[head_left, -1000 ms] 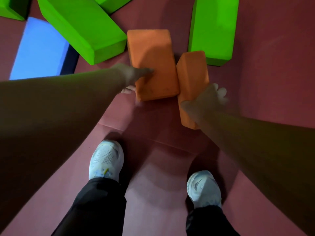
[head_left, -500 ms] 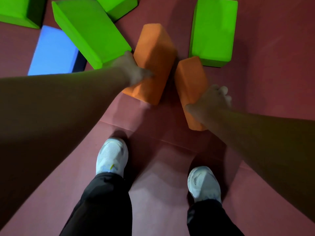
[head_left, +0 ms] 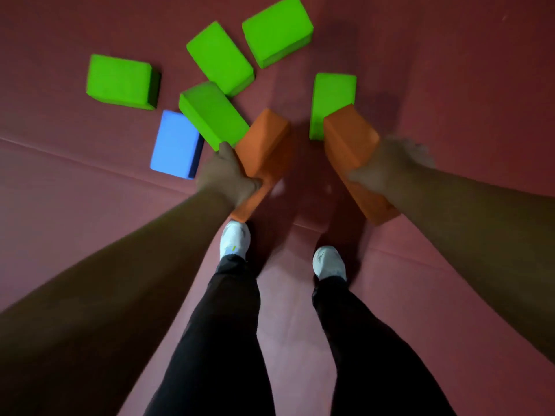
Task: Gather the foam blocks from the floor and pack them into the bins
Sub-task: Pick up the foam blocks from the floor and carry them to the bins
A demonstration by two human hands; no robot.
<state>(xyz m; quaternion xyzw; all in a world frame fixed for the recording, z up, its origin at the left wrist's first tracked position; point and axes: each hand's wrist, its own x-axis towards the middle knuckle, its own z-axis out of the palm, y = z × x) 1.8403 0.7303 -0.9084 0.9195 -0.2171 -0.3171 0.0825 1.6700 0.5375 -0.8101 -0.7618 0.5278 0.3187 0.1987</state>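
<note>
Both orange foam blocks now lifted off floor; left hand, right hand each clamped mid-block. Light, squashy; hold across narrow sides.

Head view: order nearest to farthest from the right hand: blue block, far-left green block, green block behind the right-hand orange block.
1. Green rectangular foam block, just behind the gripped orange foam block.
2. Blue rectangular foam block, left of centre.
3. Far-left green rectangular foam block, farthest.
</note>
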